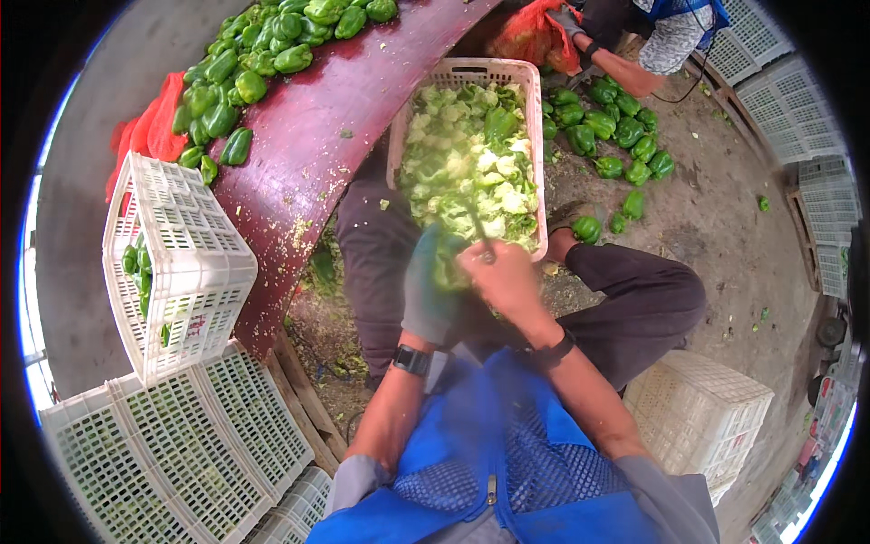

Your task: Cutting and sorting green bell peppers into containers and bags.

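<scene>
My left hand, in a grey and green glove, is closed around a green bell pepper. Motion blurs both of them. Close beside it, my bare right hand grips a small knife. Its thin dark blade points away from me and looks smeared. Just beyond both hands stands a pale plastic crate. Pale green pepper cores and trimmings fill it, with a larger green piece among them. The pepper's underside is hidden by my glove.
On the left, a dark red board bears a heap of green peppers. White crates stand nearby. More peppers lie on the floor at right. A co-worker's arm is beside a red mesh bag. Another crate sits behind my right knee.
</scene>
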